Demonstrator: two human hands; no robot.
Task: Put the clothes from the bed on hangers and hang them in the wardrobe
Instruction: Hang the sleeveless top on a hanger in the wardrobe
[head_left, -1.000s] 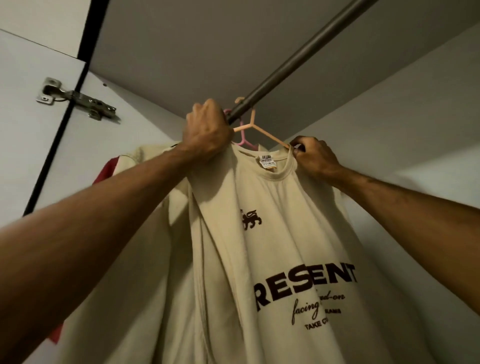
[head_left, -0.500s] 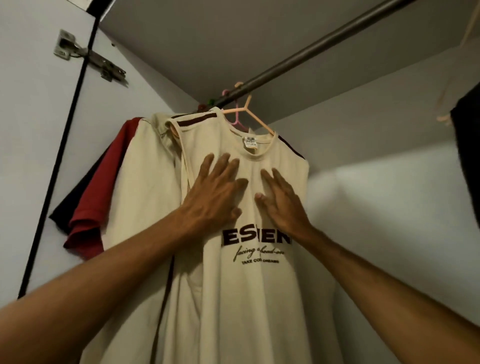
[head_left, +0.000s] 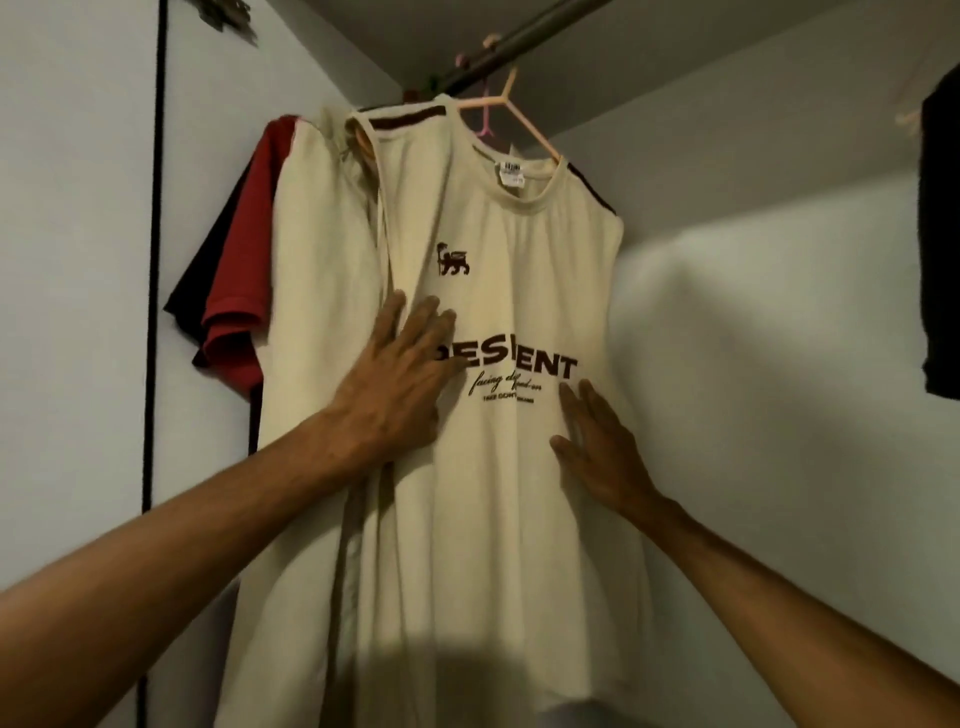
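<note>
A: Where is our cream T-shirt (head_left: 519, 467)?

B: On its peach hanger (head_left: 511, 106), hooked over the wardrobe rail (head_left: 519, 44); beside the red shirt (head_left: 236, 291).

A: And our hands?

B: Left hand (head_left: 400, 384) and right hand (head_left: 605, 452) lie flat on it; fingers spread, gripping nothing.

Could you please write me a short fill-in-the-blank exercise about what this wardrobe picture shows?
1. The cream T-shirt hangs from a ____ hanger.
2. Both hands, left hand and right hand, lie ____ on its front.
3. Behind the cream shirts hangs a ____ shirt.
4. The hanger hooks over a metal ____.

Missing words: pink; flat; red; rail
</note>
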